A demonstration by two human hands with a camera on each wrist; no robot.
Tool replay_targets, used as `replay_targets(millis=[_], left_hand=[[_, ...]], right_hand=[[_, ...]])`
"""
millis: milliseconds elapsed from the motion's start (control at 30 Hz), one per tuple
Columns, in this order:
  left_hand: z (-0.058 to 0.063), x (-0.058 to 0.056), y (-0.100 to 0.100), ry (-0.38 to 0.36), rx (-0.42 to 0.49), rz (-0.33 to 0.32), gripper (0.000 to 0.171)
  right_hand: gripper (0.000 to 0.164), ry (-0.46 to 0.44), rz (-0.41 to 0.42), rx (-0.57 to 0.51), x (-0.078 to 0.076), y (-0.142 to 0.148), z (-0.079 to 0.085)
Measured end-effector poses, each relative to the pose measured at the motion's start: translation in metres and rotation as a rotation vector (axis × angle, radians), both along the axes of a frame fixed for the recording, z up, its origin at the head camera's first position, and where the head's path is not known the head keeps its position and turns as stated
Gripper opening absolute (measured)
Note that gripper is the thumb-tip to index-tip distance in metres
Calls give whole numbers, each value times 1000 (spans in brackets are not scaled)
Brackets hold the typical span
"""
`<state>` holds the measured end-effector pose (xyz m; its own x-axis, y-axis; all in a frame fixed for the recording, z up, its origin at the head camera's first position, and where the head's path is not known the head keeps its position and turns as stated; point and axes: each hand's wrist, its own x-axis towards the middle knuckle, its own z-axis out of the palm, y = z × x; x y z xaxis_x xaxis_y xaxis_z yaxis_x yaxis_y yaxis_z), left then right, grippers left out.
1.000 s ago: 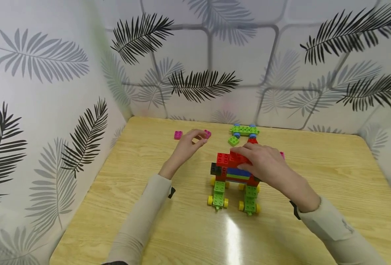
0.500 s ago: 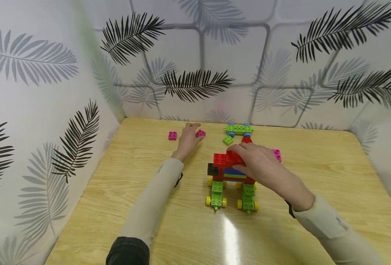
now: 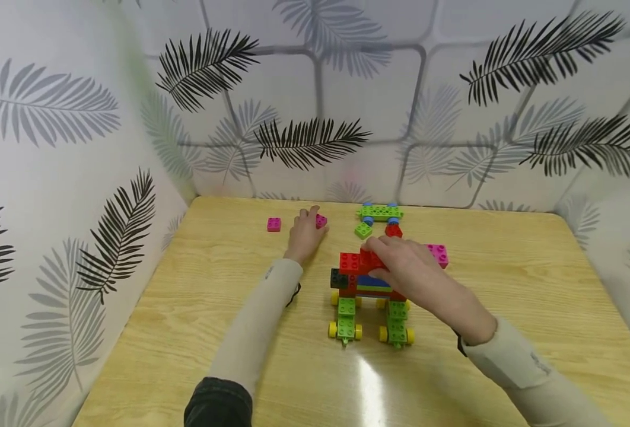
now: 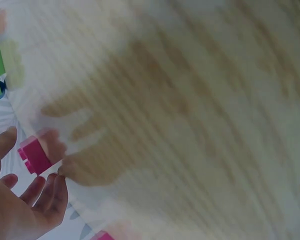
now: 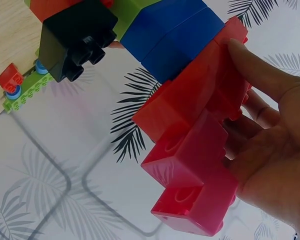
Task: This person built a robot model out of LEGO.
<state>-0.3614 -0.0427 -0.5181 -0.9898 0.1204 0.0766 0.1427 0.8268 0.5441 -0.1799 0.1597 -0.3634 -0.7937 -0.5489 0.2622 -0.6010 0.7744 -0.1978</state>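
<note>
My right hand (image 3: 419, 273) grips the top red bricks of a toy brick model (image 3: 374, 286). The model has a red, blue and green body, a black brick at its left end and green wheeled bases (image 3: 346, 325) with yellow wheels. Stepped pink bricks (image 5: 195, 185) jut from the model's red part in the right wrist view. At the back of the table my left hand (image 3: 304, 236) reaches around a small pink brick (image 3: 321, 221). In the left wrist view, that brick lies just beyond the parted thumb and fingers, fingertips close to it.
Another pink brick (image 3: 274, 225) lies left of the left hand. Near the back edge are a green wheeled base (image 3: 380, 212) with blue wheels, a green brick (image 3: 363, 230) and a red brick (image 3: 394, 230). A leaf-patterned wall (image 3: 315, 89) rises behind the wooden table (image 3: 187, 332).
My left hand has moved forward and closer round the small pink brick. The right hand keeps its grip on the model. The whole view has shifted slightly.
</note>
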Motion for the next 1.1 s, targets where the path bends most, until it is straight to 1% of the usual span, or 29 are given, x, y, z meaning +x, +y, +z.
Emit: replay_targets(millis=[133,333,433,600,867,1000,1100], left_hand=[[-3,0,2,9,-19,7,57],[-6,-1,0,19,-69,4,50],[-6,-1,-3,19,-54,-10,47],[1,3,-6,26,43,-44,43],[16,14,-17,39,247,-105,41],[21,24,-23,63,333,-136,41],[26,35,-27,86,398,-174,41]], right_hand=[[39,11,3,-12,2,0,-1],[39,-9,-4,-5,2,-1,0],[39,-25,-19,1,2,-1,0],[40,-31,-32,2,3,0,0],[40,15,-7,-34,4,-1,-4],[40,27,2,-41,4,-1,-5],[40,30,6,-44,3,-1,-5]])
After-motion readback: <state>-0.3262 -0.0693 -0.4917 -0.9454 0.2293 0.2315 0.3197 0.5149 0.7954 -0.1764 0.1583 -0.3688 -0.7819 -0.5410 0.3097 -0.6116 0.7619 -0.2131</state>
